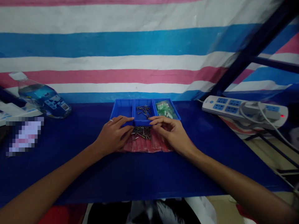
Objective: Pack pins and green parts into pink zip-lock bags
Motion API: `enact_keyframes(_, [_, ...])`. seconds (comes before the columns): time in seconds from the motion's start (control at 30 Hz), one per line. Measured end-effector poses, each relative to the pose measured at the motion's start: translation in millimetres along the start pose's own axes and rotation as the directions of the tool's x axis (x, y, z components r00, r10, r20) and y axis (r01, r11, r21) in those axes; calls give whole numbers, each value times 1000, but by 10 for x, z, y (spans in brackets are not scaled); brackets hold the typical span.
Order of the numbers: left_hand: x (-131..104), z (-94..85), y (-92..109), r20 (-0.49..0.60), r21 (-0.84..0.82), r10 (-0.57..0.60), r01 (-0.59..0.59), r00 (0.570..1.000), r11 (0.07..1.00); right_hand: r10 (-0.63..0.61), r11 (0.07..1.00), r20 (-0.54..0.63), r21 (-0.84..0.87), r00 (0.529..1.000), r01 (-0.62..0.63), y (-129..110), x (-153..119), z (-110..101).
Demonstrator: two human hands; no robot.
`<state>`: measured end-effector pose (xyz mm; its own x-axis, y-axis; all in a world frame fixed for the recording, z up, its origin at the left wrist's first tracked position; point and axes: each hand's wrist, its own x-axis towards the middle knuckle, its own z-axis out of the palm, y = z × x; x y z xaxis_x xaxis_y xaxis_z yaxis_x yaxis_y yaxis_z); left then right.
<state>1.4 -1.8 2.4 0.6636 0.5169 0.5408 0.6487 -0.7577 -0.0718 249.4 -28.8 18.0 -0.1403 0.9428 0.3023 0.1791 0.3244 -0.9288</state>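
Observation:
Three blue plastic bins stand side by side. My left hand point(116, 132) has its thumb and fingers closed at the front left corner of the middle bin point(142, 122). At that bin's front right corner my right hand point(171, 132) pinches likewise. A few thin metal pieces point(144, 109), like rivets or screws, lie inside it. A pile of similar metal pieces point(142, 132) rests just in front, on a red plastic sheet or bag point(147, 146). The left bin point(122, 107) shows a bare floor; green-and-white small packets point(165, 109) fill the right bin point(175, 112).
A bottle with blue liquid point(52, 99) leans at the far left, near a blurred-out item point(26, 135). On the right, a white power strip point(243, 109) with plugged-in cables lies by the table's edge. Striped sheeting point(135, 46) hangs behind the blue table point(130, 180).

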Motion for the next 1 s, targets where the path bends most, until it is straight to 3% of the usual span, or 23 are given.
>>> enact_keyframes(0.07, [1,-1,-1,-5,0,4,-4,1000,1000,-101,986,8,-129,995,101,22,-18,5])
enact_keyframes(0.13, [-1,3,-2,-9,2,3,-3,1000,1000,-148,945,96,-281,984,170,50,-52,15])
enact_keyframes(0.23, [-8,11,-3,-7,-1,-5,5,1000,1000,-143,801,321,-518,936,300,112,-106,41])
enact_keyframes(0.33, [-15,12,-2,-1,-16,-5,5,1000,1000,-110,649,468,-634,877,420,176,-132,67])
enact_keyframes(0.47, [-17,3,-4,-5,-18,7,-7,1000,1000,-117,545,534,-671,838,503,214,-129,72])
enact_keyframes(0.6, [-13,0,-6,-8,-12,11,-11,1000,1000,-166,502,513,-691,842,520,183,-122,62])
enact_keyframes(0.7, [-11,1,-3,-1,-5,7,-7,1000,1000,-196,587,407,-680,892,439,122,-117,63])
enact_keyframes(0.77, [-12,2,0,-3,-5,6,-6,1000,1000,-136,767,292,-574,947,287,79,-110,67])
enact_keyframes(0.83, [-11,3,3,-5,-2,6,-6,1000,1000,-1,930,202,-361,979,75,46,-97,67])
enact_keyframes(0.9, [-10,4,5,-10,3,4,-4,1000,1000,115,984,156,-156,981,-90,28,-78,62])
enact_keyframes(1.0, [-8,7,4,-14,5,0,0,1000,1000,102,995,68,-28,992,-100,25,-47,47])
